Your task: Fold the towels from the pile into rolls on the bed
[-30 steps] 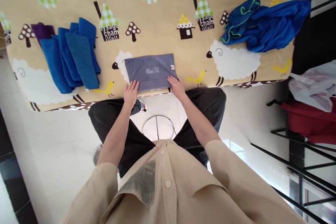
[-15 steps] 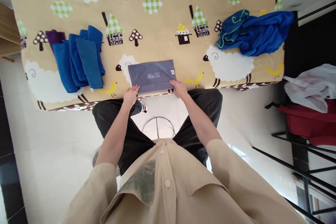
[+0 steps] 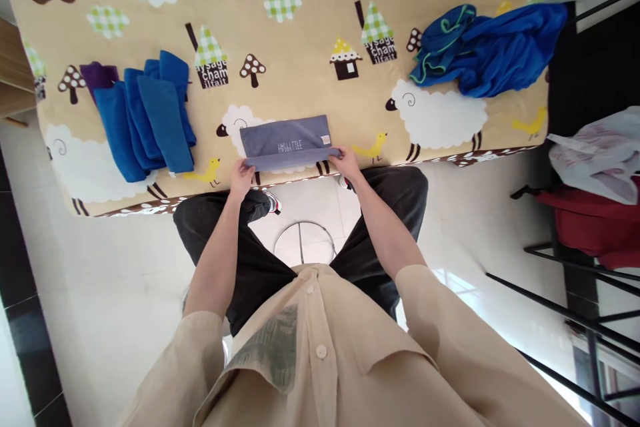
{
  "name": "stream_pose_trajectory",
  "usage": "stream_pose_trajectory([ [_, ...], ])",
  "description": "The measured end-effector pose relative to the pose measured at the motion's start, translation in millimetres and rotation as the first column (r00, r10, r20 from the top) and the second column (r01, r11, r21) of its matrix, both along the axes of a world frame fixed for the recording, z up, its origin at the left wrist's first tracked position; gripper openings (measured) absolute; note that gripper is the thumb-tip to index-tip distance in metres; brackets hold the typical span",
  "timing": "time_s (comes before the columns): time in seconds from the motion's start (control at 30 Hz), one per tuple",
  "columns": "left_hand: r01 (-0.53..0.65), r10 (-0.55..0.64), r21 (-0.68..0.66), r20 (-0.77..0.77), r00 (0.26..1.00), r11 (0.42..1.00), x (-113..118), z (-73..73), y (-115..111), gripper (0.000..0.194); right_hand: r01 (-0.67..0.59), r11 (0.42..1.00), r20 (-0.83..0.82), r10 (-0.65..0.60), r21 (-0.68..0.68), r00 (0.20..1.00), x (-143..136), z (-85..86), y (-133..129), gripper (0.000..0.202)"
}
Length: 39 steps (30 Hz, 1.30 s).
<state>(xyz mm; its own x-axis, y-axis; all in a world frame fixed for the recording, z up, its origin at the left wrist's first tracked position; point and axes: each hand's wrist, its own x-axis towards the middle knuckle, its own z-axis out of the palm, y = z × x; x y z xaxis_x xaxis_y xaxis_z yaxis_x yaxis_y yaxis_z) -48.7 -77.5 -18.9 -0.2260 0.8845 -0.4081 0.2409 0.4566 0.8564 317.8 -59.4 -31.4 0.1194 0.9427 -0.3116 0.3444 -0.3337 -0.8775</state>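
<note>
A grey-blue towel [image 3: 285, 133] with upside-down "HAPPY LIFE" lettering and a small white tag lies by the near edge of the patterned cloth [image 3: 300, 40]. My left hand [image 3: 242, 179] pinches its near left corner, and my right hand [image 3: 345, 163] pinches the near right corner. Between them the near edge is raised and turned back as a narrow strip just below the lettering. To the left lie several folded blue towels [image 3: 165, 120], overlapping, with a purple one [image 3: 99, 77] at their far left. Crumpled blue cloths [image 3: 510, 50], one with green edging, lie at the right.
A round metal stool frame [image 3: 305, 223] stands on the floor between my legs. To the right are a white plastic bag [image 3: 597, 153], a red fabric item [image 3: 587, 223] and black metal bars [image 3: 555, 320].
Both hands have gone from lying on the towel's near corners to gripping them. The near edge is now lifted and folded away from me. The view has shifted slightly.
</note>
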Motion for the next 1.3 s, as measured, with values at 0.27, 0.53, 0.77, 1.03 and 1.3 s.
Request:
stream_pose_trajectory([
  [0.27,-0.067,0.069,0.025,-0.054,0.996,0.997,3,-17.6,16,0.021,0.041,0.999,0.007,-0.041,0.01,0.999,3,-18.5,20,0.042],
  [0.53,-0.15,0.151,0.017,-0.121,0.981,0.988,6,-29.9,12,0.019,0.008,1.0,0.093,-0.01,0.02,0.996,5,-21.9,27,0.049],
  [0.77,-0.203,0.213,0.087,-0.119,0.97,0.975,8,-25.1,8,0.025,0.022,1.0,0.139,-0.025,0.023,0.99,2,-20.2,24,0.053],
  [1.03,-0.272,0.277,0.058,-0.14,0.951,0.961,10,-22.4,9,0.016,0.081,0.997,0.208,-0.078,-0.002,0.975,1,-20.2,25,0.055],
  [1.3,-0.299,0.308,0.075,-0.202,0.93,0.951,7,-26.2,14,0.018,0.144,0.989,0.259,-0.134,-0.022,0.957,-3,-16.8,29,0.047],
])
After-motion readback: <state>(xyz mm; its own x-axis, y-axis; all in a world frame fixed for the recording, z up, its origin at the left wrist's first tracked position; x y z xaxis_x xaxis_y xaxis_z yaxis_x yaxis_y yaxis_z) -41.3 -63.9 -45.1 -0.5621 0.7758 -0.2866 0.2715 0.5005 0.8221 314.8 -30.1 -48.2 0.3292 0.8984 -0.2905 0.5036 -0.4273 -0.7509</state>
